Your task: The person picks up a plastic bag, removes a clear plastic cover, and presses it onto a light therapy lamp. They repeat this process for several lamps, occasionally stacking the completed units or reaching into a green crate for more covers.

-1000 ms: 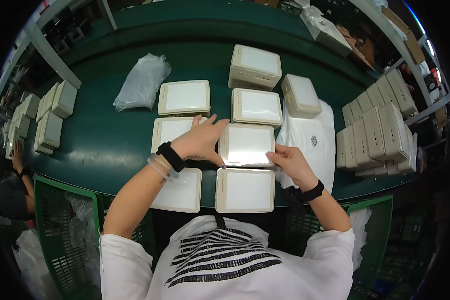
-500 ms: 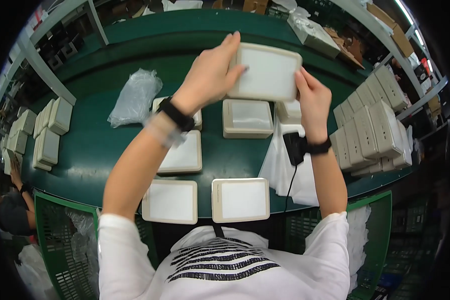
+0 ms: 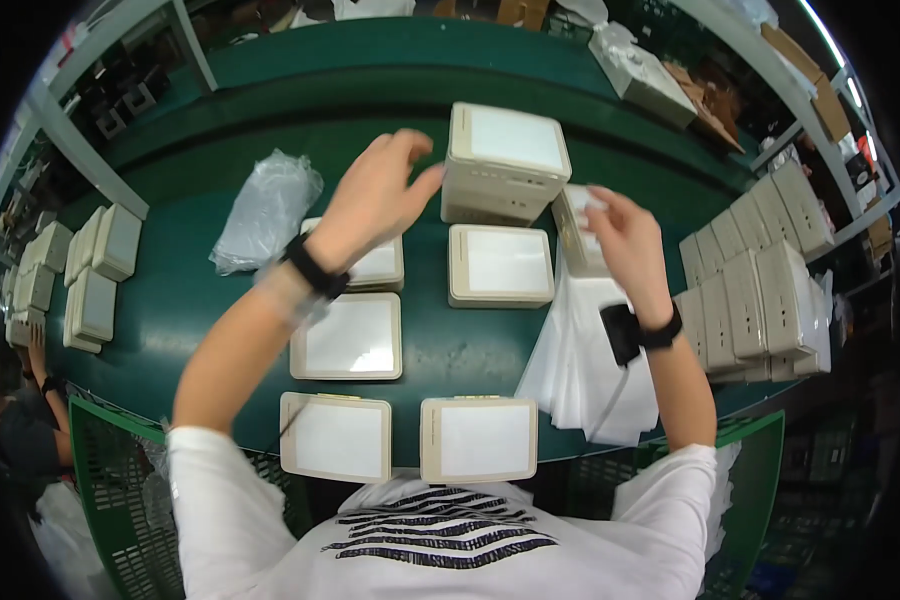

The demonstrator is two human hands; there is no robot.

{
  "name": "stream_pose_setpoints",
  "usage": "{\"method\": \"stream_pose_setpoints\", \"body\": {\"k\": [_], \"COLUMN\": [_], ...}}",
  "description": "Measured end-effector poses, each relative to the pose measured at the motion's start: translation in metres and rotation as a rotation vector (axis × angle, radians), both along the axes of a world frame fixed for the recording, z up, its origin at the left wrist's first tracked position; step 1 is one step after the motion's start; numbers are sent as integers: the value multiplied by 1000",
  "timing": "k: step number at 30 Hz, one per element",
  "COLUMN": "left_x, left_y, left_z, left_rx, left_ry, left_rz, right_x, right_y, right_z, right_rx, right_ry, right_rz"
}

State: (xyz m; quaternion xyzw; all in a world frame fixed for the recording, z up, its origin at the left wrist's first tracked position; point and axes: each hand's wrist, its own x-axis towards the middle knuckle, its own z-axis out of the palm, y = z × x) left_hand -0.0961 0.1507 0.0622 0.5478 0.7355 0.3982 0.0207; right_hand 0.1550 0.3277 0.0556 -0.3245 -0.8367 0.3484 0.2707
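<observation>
A stack of cream devices [image 3: 505, 165] with white top panels stands at the middle back of the table. My left hand [image 3: 375, 195] is just left of this stack, fingers apart and holding nothing. To the right, my right hand [image 3: 625, 240] hovers by another cream device [image 3: 582, 245], its fingers loosely curled and apart; whether they touch it I cannot tell. In front of the stack lies a shorter cream device pile [image 3: 500, 265]. More cream devices rest at the left middle [image 3: 346, 336] and along the front edge [image 3: 336, 437], [image 3: 478, 440].
White plastic sleeves [image 3: 595, 370] fan out below my right hand. A clear plastic bag [image 3: 268, 210] lies at the left. Rows of wrapped devices [image 3: 740, 290] stand at the right, more stacks [image 3: 98, 300] at the far left. Another person's hand [image 3: 36, 350] touches devices there. Green crates [image 3: 125, 490] flank me.
The device that both hands held up now rests on the back stack, and both hands have let go. My left hand has moved down and left, my right hand down.
</observation>
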Motion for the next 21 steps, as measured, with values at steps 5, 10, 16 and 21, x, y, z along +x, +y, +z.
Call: {"method": "stream_pose_setpoints", "body": {"k": [5,10,16,21], "left_x": [62,138,136,92], "left_y": [-86,-143,-132,-110], "left_z": [-18,-34,-40,27], "left_rx": [-434,-511,-643,6], "left_ry": [17,498,180,160], "left_rz": [-501,-611,-679,-371], "right_x": [59,105,107,57], "right_y": [-66,-140,-161,-88], "right_z": [-12,-33,-52,36], "right_rx": [-358,-18,157,435], "right_ry": [-439,-383,-344,-190], "right_rz": [380,761,687,603]}}
